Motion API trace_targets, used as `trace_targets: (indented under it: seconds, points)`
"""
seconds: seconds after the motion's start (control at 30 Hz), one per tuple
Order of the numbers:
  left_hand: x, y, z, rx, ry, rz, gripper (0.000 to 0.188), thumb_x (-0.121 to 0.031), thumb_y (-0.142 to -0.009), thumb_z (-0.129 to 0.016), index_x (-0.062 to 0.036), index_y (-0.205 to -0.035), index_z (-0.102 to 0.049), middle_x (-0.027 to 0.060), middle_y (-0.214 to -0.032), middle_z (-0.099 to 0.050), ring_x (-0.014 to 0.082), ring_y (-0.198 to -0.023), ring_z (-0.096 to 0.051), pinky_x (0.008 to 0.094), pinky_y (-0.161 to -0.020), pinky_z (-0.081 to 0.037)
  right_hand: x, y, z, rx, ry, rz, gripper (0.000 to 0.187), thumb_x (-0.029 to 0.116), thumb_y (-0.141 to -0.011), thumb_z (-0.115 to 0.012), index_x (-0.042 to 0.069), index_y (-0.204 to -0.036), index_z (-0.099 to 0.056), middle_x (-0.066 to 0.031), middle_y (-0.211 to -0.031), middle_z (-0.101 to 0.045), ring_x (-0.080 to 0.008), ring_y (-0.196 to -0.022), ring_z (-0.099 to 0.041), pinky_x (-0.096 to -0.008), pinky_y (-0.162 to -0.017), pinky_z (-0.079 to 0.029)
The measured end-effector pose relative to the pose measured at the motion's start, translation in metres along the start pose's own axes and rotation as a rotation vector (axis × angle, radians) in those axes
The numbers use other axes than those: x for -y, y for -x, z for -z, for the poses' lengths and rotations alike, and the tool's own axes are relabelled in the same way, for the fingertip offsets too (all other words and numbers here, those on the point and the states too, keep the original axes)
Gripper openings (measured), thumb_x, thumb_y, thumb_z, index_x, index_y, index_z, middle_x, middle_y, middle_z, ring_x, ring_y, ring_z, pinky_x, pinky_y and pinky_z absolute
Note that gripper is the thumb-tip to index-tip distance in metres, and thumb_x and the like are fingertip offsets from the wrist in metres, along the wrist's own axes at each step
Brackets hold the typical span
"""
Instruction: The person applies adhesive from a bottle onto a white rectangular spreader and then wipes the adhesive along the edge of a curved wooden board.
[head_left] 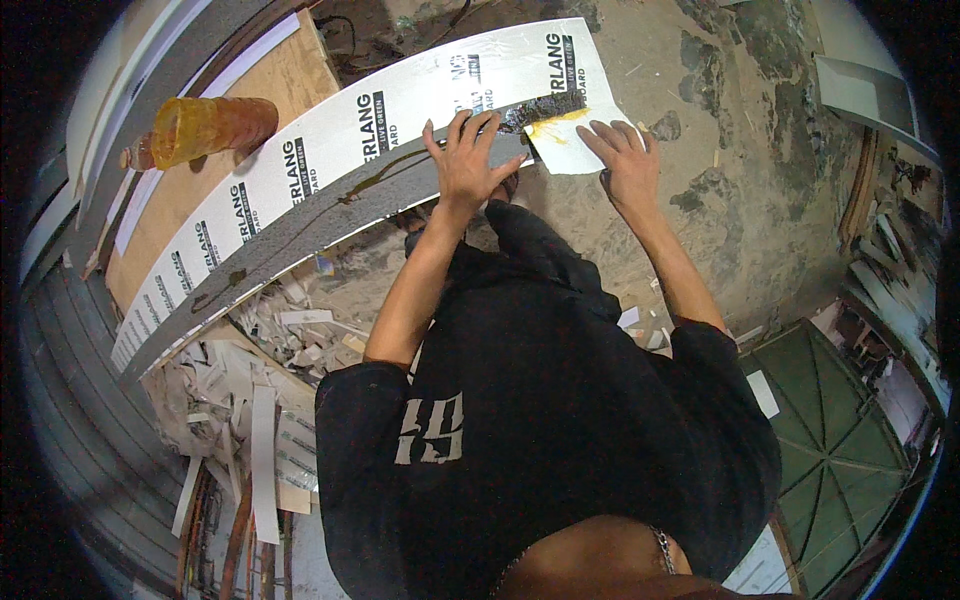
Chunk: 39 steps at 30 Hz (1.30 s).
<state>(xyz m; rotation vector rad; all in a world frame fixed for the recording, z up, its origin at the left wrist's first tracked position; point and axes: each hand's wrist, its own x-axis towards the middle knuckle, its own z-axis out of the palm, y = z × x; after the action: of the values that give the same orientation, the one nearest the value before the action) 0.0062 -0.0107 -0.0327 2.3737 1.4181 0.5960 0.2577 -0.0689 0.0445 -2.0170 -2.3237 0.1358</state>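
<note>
left hand (467, 168) covers part of grey strip (320, 215) | right hand (628, 168) hides part of white sheet (562, 152) | amber container (215, 130), far left: contents unclear | scraps (215, 385), left: too small to tell apart | black shirt (580, 420) blocks part of green panel (845, 440), near right

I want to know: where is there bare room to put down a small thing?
Bare room: the stained floor between the right hand and the whitish panel at upper right; also a smaller patch of wooden board, between the amber container and the printed board. Crowded: lower left, where pale offcuts lie heaped beside the grey strip.
</note>
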Motion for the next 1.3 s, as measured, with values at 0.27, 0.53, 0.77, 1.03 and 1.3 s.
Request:
trace_targets:
  seconds: [0.27, 0.53, 0.77, 1.03, 1.3]
  points:
    - [-0.001, -0.001, 0.002, -0.025, 0.037, -0.008, 0.07, -0.06, -0.079, -0.07, -0.0123, -0.129, -0.064, 0.0021, -0.129, -0.059, 0.0259, -0.13, -0.044, 0.0656, -0.111, -0.009, -0.02, -0.011, -0.012, -0.075, 0.025, -0.102, 0.071, -0.001, -0.068, -0.07, 0.028, -0.133, -0.063, 0.0016, -0.133, -0.063, -0.0242, -0.121, -0.055, -0.0462, -0.101, -0.039]
    - [-0.002, -0.001, 0.004, -0.008, -0.026, -0.017, 0.071, -0.064, -0.077, -0.07, -0.0148, -0.128, -0.065, 0.003, -0.128, -0.058, 0.0297, -0.129, -0.044, 0.0626, -0.11, -0.011, -0.04, -0.013, -0.004, -0.073, 0.024, -0.048, 0.067, 0.001, -0.07, -0.07, 0.029, -0.13, -0.064, 0.0028, -0.131, -0.064, -0.0223, -0.12, -0.056, -0.0439, -0.1, -0.039]
    - [-0.001, -0.003, 0.005, -0.004, -0.039, -0.022, 0.069, -0.063, -0.078, -0.069, -0.0166, -0.129, -0.065, 0.002, -0.129, -0.058, 0.0302, -0.13, -0.044, 0.063, -0.11, -0.011, -0.038, -0.013, 0.019, -0.022, -0.019, 0.059, 0.066, -0.004, -0.072, -0.063, 0.026, -0.13, -0.063, 0.0027, -0.131, -0.064, -0.0229, -0.122, -0.055, -0.0454, -0.102, -0.038]
    - [-0.001, -0.002, 0.005, 0.033, -0.062, -0.012, 0.069, -0.063, -0.079, -0.068, -0.0164, -0.13, -0.065, 0.0021, -0.13, -0.058, 0.0303, -0.13, -0.043, 0.0642, -0.11, -0.011, -0.002, -0.004, 0.0, -0.041, -0.01, 0.055, 0.061, 0.0, -0.071, -0.066, 0.024, -0.128, -0.064, 0.0017, -0.128, -0.065, -0.0235, -0.12, -0.056, -0.049, -0.102, -0.039]
    - [-0.001, -0.002, 0.005, 0.018, -0.058, -0.011, 0.07, -0.064, -0.078, -0.068, -0.0162, -0.129, -0.065, 0.0029, -0.127, -0.059, 0.0309, -0.129, -0.044, 0.0643, -0.11, -0.011, -0.034, -0.017, -0.018, -0.108, 0.054, -0.054, 0.051, 0.006, -0.079, -0.062, 0.025, -0.126, -0.066, 0.0014, -0.127, -0.066, -0.0224, -0.12, -0.057, -0.0455, -0.098, -0.039]
